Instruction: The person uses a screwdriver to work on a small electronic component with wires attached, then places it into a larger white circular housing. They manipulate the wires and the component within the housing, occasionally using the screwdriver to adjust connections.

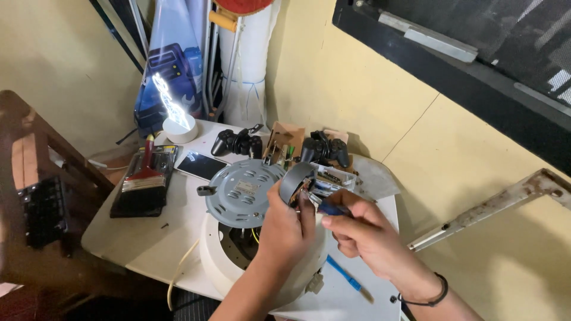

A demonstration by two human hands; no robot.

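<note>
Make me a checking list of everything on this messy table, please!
Surface: white table, crowded.
Job's things: grey tape roll in the left hand; blue-handled tool in the right hand; round white housing opened below them, grey disc leaning on it.
Clutter: paintbrush on a black pack, phone, two black game controllers, lit lamp, parts box, blue pen.
Grippers: left hand grips the tape roll; right hand pinches the tool.
Cables: yellow wire inside the housing; pale cord over the table edge.
Surroundings: yellow wall, dark window, wooden chair.
</note>
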